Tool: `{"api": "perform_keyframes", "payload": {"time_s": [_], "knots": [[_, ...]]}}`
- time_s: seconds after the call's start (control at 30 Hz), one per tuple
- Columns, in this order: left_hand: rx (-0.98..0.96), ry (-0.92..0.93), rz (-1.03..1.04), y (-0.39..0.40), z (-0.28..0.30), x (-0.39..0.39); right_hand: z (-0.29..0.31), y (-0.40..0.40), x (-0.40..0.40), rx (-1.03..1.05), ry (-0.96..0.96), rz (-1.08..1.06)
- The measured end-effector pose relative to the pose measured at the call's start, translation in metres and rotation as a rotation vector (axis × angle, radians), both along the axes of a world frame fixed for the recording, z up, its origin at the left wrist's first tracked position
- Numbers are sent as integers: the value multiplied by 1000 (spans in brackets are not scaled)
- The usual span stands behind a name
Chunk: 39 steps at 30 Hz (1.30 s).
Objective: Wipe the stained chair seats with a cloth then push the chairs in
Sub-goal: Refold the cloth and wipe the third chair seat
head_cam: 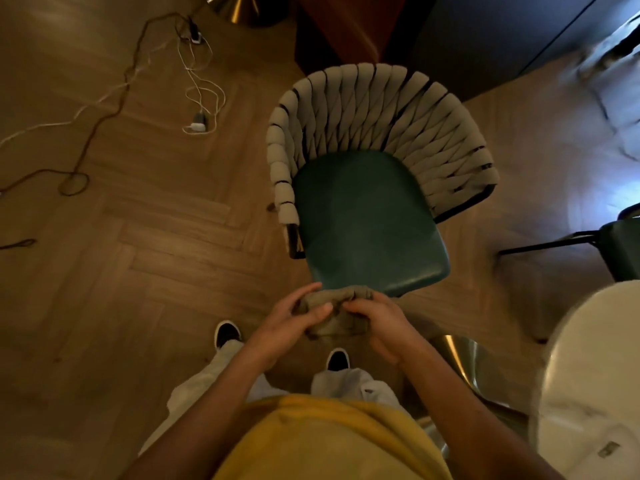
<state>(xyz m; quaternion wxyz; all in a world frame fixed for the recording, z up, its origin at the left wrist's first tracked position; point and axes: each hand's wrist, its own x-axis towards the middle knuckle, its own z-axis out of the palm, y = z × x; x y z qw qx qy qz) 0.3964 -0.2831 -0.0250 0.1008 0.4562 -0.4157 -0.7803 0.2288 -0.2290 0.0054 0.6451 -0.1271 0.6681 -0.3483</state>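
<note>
The person stands in front of a chair [377,161] with a green seat [367,223] and a woven grey back; both hands are close together just before the front edge of the seat, and both are closed on one cloth [332,311]. The left hand [294,318] grips the left end of the cloth, the right hand [377,323] grips the right end; the cloth is bunched between them and seems to be in the middle of folding or gathering, though I cannot tell which.

The seat is bare; the picture is dark and a little blurred, so I cannot see clearly where the stain is. A second chair [620,244] shows partly at the right edge, near a pale round table [588,375].

The step in hand, as I judge, is to prepare the cloth before wiping; it is better to make a flat, firm pad with a clean face down, so the hand presses evenly; then to lean forward and wipe from the back of the seat toward the front edge, in overlapping strokes; one hand could hold the chair back, because the chair may slide on the smooth wooden floor [138,237]; the cables [194,98] on the floor lie well apart from the feet.
</note>
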Motion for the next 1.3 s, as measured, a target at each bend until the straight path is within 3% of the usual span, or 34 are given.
{"api": "perform_keyframes", "payload": {"time_s": [0.2,0.33,0.67,1.0,1.3], "knots": [[101,38,-18,-91,25,72,20,-71,58,-7,-92,-82],[60,-26,5,-141,30,96,27,-112,87,-61,-126,-127],[40,-29,178,-252,31,112,8,-221,119,-80,-42,-259],[-125,-96,73,-432,33,58,4,-372,91,-155,26,-379],[-294,-27,-194,-556,63,-28,42,-465,35,-220,35,-541]]}}
